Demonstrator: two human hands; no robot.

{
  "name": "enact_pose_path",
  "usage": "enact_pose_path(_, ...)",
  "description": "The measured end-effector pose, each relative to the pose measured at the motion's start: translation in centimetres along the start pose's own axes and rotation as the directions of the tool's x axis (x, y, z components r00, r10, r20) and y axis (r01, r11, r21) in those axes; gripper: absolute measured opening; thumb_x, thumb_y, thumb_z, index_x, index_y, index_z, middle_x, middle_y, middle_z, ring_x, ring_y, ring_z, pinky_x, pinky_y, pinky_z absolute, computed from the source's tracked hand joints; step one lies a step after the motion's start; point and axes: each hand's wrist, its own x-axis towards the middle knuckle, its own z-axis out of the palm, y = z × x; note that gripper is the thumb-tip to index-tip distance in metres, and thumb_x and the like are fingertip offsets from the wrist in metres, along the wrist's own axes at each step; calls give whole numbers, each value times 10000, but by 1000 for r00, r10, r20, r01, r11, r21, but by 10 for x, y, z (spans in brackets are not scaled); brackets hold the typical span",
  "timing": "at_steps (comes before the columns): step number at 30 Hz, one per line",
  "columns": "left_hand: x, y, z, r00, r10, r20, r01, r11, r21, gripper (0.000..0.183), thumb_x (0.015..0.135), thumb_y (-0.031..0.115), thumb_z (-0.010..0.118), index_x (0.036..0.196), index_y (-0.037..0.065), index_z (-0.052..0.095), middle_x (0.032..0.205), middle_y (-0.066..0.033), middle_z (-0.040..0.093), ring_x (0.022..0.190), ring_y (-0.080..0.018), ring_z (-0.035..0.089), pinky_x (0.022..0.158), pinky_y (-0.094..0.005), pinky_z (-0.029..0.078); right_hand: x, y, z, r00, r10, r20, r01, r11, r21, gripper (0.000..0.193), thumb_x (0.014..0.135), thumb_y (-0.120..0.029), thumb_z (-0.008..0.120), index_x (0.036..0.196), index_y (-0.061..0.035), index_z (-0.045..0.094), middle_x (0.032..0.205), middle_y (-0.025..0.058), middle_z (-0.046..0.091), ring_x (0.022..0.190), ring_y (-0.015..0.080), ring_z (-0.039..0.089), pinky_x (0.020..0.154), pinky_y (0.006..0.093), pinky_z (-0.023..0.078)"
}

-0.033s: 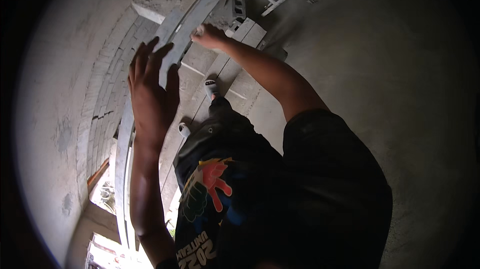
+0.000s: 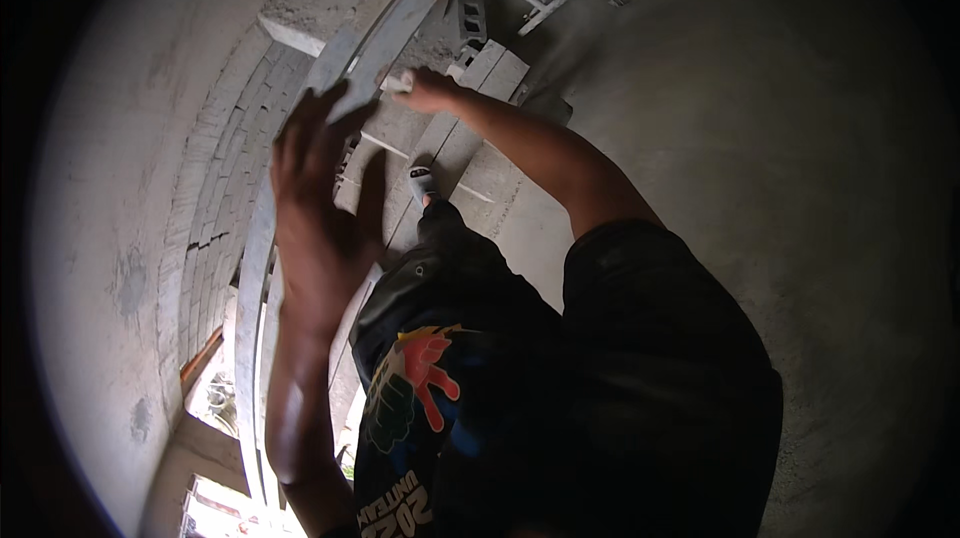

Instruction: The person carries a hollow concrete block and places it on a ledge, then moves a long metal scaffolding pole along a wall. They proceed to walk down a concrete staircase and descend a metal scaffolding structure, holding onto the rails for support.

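My left hand (image 2: pixel 325 178) is raised with its fingers spread and the thumb apart, holding nothing. It hovers in front of a long grey metal beam (image 2: pixel 385 38); whether it touches the beam I cannot tell. Farther out, my right hand (image 2: pixel 432 92) is closed on a small whitish lump (image 2: pixel 398 82), which sticks out past the fingertips near the beam. The fingers hide most of the lump, so its kind is unclear.
Below me are long planks (image 2: pixel 455 123) with my sandalled foot (image 2: pixel 422 181) on them. Hollow concrete blocks (image 2: pixel 472 16) stand at the far end. A plastered wall (image 2: pixel 110 208) rises at left, and a bright opening (image 2: pixel 215 508) shows at lower left.
My left hand has dropped slightly and shifted right, its fingers bending and its thumb swinging outward. My right hand has moved a little to the right and down, exposing more of the whitish lump.
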Motion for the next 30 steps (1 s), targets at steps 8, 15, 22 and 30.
enact_pose_path(8, 10, -5, 103, 755, 447, 480, -510, 860, 2, 371, 955, 96, 488, 1301, -36, 494, 1323, -259, 503, 1174, -365, 546, 1012, -463, 448, -17, 176, 25, 947, 157, 281, -136, 986, -95, 647, 915, -517, 558, 1137, 83, 652, 1215, 279, 632, 1125, 392, 623, 962, 421, 491)
enact_pose_path(15, -48, -48, 110, 739, -60, 671, -65, 985, 159, 556, 926, 358, 606, 1363, 35, 490, 1333, -187, 549, 1227, -351, 524, 1072, -474, 381, -52, 226, 4, 875, 350, 336, -286, 931, -226, 636, 938, -543, 550, 1278, -9, 609, 1259, 217, 638, 1141, 369, 618, 954, 420, 475)
enact_pose_path(22, -223, -154, -29, 433, -650, 625, 632, 713, 303, 371, 916, 295, 666, 1210, 71, 631, 1182, -147, 660, 1124, -312, 610, 970, -410, 464, -190, 97, -40, 634, -72, 770, -96, 980, 172, 404, 922, -401, 636, 1085, -41, 721, 1064, 118, 724, 990, 225, 663, 924, 367, 486)
enact_pose_path(30, -283, -80, 2, 486, -708, 513, 763, 629, 145, 361, 849, 285, 719, 1156, 99, 679, 1110, -116, 661, 1154, -316, 551, 1088, -440, 339, -250, -23, -54, 657, -228, 718, 300, 953, 28, 315, 839, -361, 717, 995, -88, 740, 1010, 119, 658, 985, 283, 632, 909, 416, 482)
